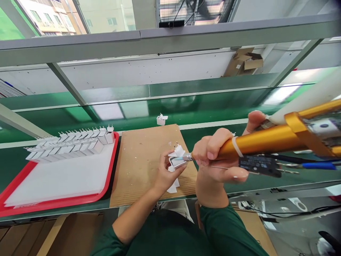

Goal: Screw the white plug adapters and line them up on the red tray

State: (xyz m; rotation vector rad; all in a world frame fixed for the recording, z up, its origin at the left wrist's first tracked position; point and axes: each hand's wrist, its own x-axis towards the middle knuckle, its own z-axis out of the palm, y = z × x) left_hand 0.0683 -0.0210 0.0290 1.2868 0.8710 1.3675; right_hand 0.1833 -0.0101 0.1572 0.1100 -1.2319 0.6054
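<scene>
My left hand (163, 176) grips a small open white plug-adapter housing (179, 163) between thumb and fingers, low over the brown cardboard sheet (142, 156). Metal pins show on the white plug part at its top. My right hand (217, 153) is wrapped around a gold-coloured glue dispenser (262, 142), which carries a black switch (258, 165) on its side. The dispenser's metal nozzle (188, 156) points left, its thin tip at the mouth of the housing. Whether glue is flowing cannot be seen. White pieces (173, 186) lie below the left hand.
On the left, a red tray (109, 177) lined with white sheet holds rows of several white plug adapters (77, 144). Another adapter (161, 120) stands beyond the cardboard. A metal frame bar (138, 44) crosses ahead, and an open cardboard box (245, 62) sits at the far right.
</scene>
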